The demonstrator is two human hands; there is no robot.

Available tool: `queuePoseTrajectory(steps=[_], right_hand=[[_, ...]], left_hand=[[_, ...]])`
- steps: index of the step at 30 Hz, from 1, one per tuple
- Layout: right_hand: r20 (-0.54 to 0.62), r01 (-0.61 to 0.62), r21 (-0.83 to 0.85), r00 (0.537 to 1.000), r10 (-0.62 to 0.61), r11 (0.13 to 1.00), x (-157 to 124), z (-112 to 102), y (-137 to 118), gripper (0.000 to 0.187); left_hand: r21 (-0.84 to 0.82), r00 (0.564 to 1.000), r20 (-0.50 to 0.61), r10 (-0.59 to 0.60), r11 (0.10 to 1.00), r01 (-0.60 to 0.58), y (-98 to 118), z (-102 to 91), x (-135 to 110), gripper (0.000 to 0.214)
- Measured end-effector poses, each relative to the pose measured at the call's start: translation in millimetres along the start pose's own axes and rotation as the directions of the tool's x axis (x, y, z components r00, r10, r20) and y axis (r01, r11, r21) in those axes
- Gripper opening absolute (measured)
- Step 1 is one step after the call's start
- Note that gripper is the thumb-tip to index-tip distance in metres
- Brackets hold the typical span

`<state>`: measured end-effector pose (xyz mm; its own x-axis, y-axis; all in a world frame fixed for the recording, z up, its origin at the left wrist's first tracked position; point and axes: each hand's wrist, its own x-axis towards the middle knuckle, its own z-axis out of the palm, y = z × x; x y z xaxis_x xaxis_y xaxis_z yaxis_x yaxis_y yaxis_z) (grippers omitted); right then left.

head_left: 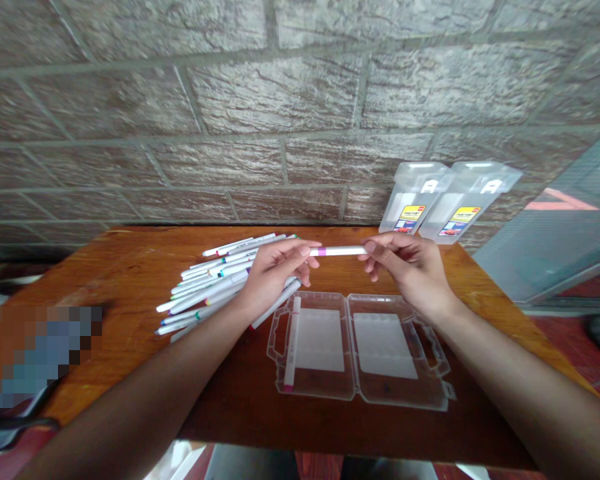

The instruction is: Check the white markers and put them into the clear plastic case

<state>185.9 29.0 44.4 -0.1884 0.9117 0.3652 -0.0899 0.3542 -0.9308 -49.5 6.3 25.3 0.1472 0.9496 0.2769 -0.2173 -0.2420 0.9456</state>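
A white marker with a purple band hangs level above the wooden table, pinched at each end by my left hand and my right hand. Below it a clear plastic case lies open flat, with one white marker with a pink tip in its left half. A pile of several white markers lies to the left, partly under my left hand.
Two closed clear marker cases lean against the brick wall at the back right. A blurred patch covers the table's left edge. A glass panel stands to the right.
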Motion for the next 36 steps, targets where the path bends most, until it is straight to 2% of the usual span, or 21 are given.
queuePoseTrajectory(steps=[5,18,36], right_hand=[[-0.021,-0.027,0.075,0.999,0.029,0.997,3.2,-3.5,5.8,0.018],[-0.012,-0.131,0.211,0.991,0.136,0.969,3.6,-4.6,6.4,0.018],[-0.012,-0.301,0.275,0.948,0.317,0.913,3.9,0.0,-1.7,0.034]], left_hand=[[-0.098,0.998,0.05,-0.043,0.994,0.047,4.4,1.5,-1.7,0.03],[-0.237,0.98,0.19,-0.05,0.967,0.095,4.2,-4.6,-3.2,0.032],[-0.274,0.973,0.225,-0.049,0.955,0.111,8.8,-2.9,-4.7,0.033]])
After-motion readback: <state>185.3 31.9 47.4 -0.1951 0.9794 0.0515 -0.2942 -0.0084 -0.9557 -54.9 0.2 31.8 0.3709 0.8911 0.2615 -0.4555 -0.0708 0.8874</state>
